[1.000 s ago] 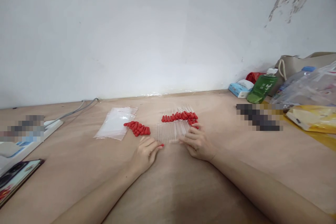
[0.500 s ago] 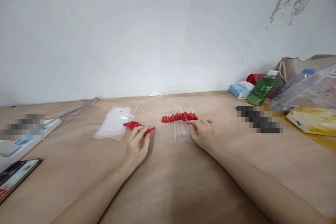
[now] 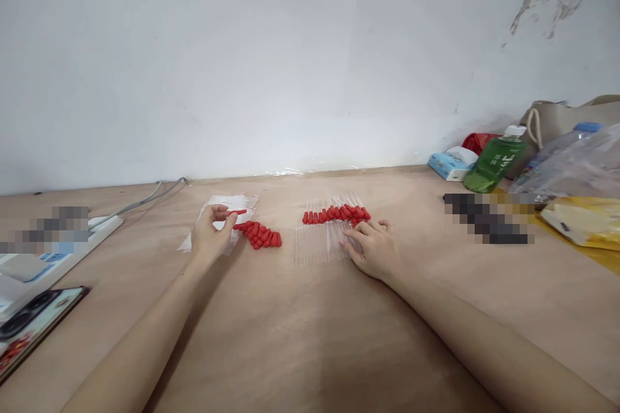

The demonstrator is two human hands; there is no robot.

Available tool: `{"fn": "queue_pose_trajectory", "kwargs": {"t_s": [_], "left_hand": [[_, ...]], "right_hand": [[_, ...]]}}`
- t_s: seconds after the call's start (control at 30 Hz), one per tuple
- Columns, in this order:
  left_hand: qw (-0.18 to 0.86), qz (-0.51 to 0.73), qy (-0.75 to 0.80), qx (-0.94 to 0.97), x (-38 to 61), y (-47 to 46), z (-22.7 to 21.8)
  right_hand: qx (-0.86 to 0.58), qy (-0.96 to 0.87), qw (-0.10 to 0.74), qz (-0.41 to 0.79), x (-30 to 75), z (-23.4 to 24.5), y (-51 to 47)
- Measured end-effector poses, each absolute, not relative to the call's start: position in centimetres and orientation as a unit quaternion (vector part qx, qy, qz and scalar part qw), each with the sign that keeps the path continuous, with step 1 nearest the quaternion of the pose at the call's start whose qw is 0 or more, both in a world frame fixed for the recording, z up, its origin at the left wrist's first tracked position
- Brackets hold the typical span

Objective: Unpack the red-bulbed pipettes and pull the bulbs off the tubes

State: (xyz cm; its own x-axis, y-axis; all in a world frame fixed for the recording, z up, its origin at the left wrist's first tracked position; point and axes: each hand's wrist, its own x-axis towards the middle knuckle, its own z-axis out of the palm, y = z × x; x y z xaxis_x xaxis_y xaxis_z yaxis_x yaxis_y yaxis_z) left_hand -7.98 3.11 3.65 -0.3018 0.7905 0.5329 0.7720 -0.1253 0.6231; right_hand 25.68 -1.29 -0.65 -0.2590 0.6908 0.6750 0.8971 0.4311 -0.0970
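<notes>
My left hand [image 3: 210, 235] is closed in a pinch on a red rubber bulb [image 3: 237, 213], held above a stack of clear plastic bags [image 3: 245, 202]. Just right of that hand lies a pile of similar red bulbs [image 3: 264, 236]. My right hand [image 3: 375, 250] rests with thumb and fingers apart over the right end of a row of thin clear tubes [image 3: 310, 245]. Beyond these tubes runs a line of red bulbs [image 3: 334, 213] with clear thin tubes sticking out of their far side. The right fingertips touch the tubes and partly hide them.
On the left are a white power strip [image 3: 99, 235] with a grey cable and a phone [image 3: 43, 322]. A tissue pack [image 3: 453, 164], a green bottle [image 3: 494, 161], plastic bags [image 3: 581, 161] and a blurred dark object [image 3: 487, 219] stand at the right. A wall rises behind the table.
My left hand has moved left and away from the pile, uncovering more red bulbs, with a bulb in its fingers. My right hand has lowered slightly toward the clear tubes, its fingers spreading.
</notes>
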Motion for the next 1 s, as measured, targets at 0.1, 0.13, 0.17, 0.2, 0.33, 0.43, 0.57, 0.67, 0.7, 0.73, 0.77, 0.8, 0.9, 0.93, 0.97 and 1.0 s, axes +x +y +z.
{"fn": "queue_pose_trajectory", "kwargs": {"t_s": [0.1,0.13,0.17,0.2,0.33,0.43,0.57,0.67,0.7,0.73,0.77,0.8,0.9,0.93,0.97,1.0], "left_hand": [[0.007,0.428,0.680,0.596,-8.1,3.3,2.6],[0.008,0.416,0.685,0.598,-8.1,3.3,2.4],[0.011,0.402,0.691,0.601,-8.1,3.4,2.2],[0.016,0.388,0.694,0.606,-8.2,3.5,2.0],[0.016,0.350,0.697,0.626,-8.6,3.9,1.9],[0.007,0.357,0.702,0.617,-8.8,4.0,2.1],[-0.038,0.382,0.680,0.625,-7.9,3.3,2.9],[-0.109,0.388,0.618,0.675,-5.9,2.2,3.7],[-0.123,0.382,0.592,0.699,-4.9,1.9,3.9],[-0.125,0.368,0.569,0.725,-3.8,1.6,4.1],[-0.116,0.349,0.549,0.751,-2.6,1.6,4.2],[-0.093,0.320,0.538,0.774,-1.3,1.7,4.3],[0.017,0.230,0.579,0.782,2.4,3.6,4.5],[0.034,0.217,0.595,0.773,3.5,4.6,4.6],[0.046,0.210,0.608,0.765,4.5,5.6,4.6],[0.061,0.205,0.620,0.755,5.4,6.6,4.7]], "right_hand": [[-0.511,-0.782,0.326,-0.143,25.7,-0.6,-1.4],[-0.510,-0.785,0.323,-0.139,25.7,-0.6,-1.5],[-0.509,-0.787,0.321,-0.136,25.7,-0.6,-1.5],[-0.507,-0.789,0.321,-0.135,25.7,-0.6,-1.6],[-0.503,-0.790,0.324,-0.136,25.7,-0.6,-1.5],[-0.502,-0.790,0.323,-0.138,25.7,-0.7,-1.5],[-0.506,-0.785,0.329,-0.141,25.7,-0.6,-1.5],[-0.516,-0.772,0.342,-0.141,25.7,-0.6,-1.4],[-0.520,-0.767,0.350,-0.141,25.7,-0.7,-1.3],[-0.524,-0.760,0.358,-0.139,25.7,-0.7,-1.3],[-0.528,-0.754,0.367,-0.136,25.7,-0.8,-1.2],[-0.532,-0.747,0.376,-0.130,25.8,-0.8,-1.1],[-0.552,-0.725,0.399,-0.102,26.0,-0.9,-0.9],[-0.561,-0.717,0.404,-0.091,26.1,-0.8,-0.9],[-0.570,-0.709,0.407,-0.081,26.2,-0.8,-0.9],[-0.578,-0.702,0.409,-0.071,26.3,-0.7,-0.9]]}}
